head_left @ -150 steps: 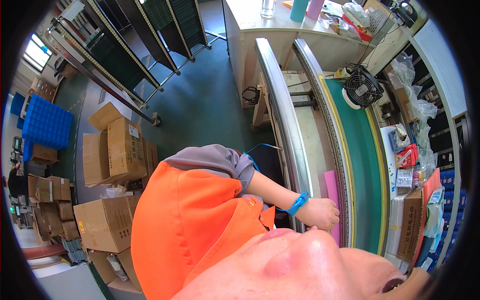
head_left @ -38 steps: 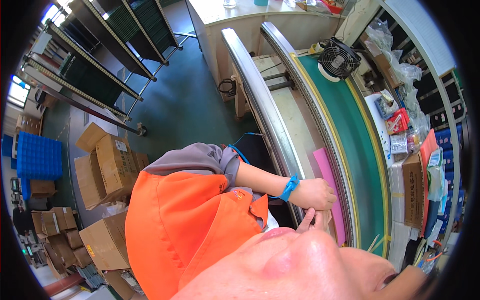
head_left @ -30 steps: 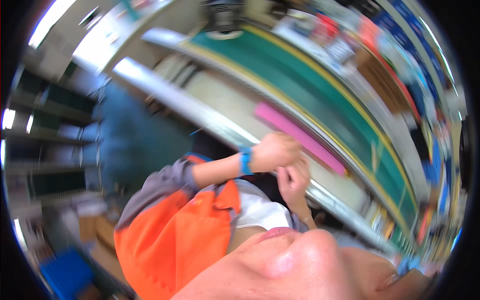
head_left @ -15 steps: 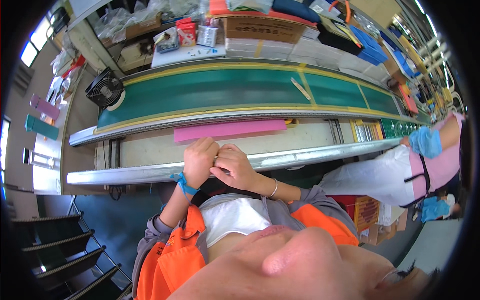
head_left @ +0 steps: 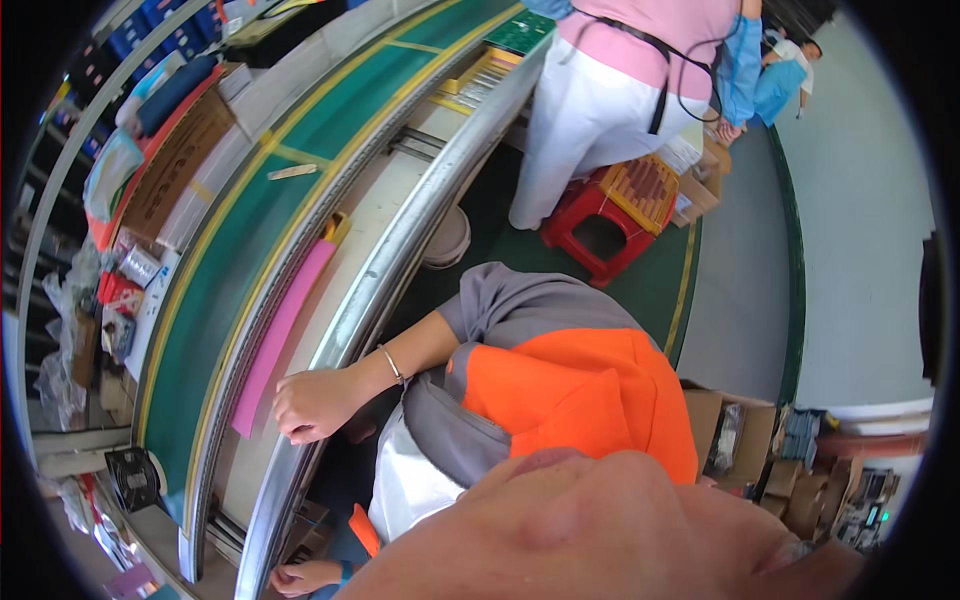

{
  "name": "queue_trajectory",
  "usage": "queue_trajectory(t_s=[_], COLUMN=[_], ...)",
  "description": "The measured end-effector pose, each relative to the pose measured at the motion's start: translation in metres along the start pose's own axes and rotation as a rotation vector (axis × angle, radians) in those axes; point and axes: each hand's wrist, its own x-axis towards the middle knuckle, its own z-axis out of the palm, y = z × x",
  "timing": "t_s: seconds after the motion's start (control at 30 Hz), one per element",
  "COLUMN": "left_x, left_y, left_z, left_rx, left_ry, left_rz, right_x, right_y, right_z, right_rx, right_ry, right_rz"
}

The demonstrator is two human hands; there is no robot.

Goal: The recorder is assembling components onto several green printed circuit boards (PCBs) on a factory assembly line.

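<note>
My right hand, a thin bracelet at its wrist, rests over the near silver metal rail. Its fingers are curled closed, the palm is out of sight, and no object shows in it. Low in the view, my left hand with a blue band at the wrist is beside the lower end of the same rail. Its fingers look loosely closed, and I see nothing in them. A long pink strip lies beyond my right hand, between the rail and the green conveyor belt.
A pale flat stick lies on the belt. Cardboard boxes line the far side, and a black fan stands at the belt's end. To the right are a red stool, a co-worker in white trousers and an open carton.
The view has swung to the right, showing more of the aisle, stool and co-worker. My hands, together before, are now apart, the left one low near the edge of the picture.
</note>
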Motion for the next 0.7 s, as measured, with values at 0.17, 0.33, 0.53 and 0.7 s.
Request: queue_trajectory(t_s=[0.17, 0.33, 0.53, 0.7], left_x=[-0.054, -0.073, -0.059, -0.044], left_y=[-0.102, -0.107, -0.010, -0.035], left_z=[0.016, 0.040, 0.035, 0.027], left_rx=[-0.535, -0.608, -0.693, -0.805], left_ry=[-0.443, -0.801, -0.953, -1.197], left_rz=[-1.091, -0.926, -0.897, -0.874], right_x=[-0.002, -0.002, -0.007, -0.005], right_y=[-0.001, 0.003, 0.005, 0.001], right_z=[-0.004, 0.006, 0.007, 0.005], right_rx=[-0.010, -0.085, -0.139, -0.152], right_ry=[0.000, 0.004, 0.011, -0.002], right_rz=[0.022, -0.030, -0.037, -0.028])
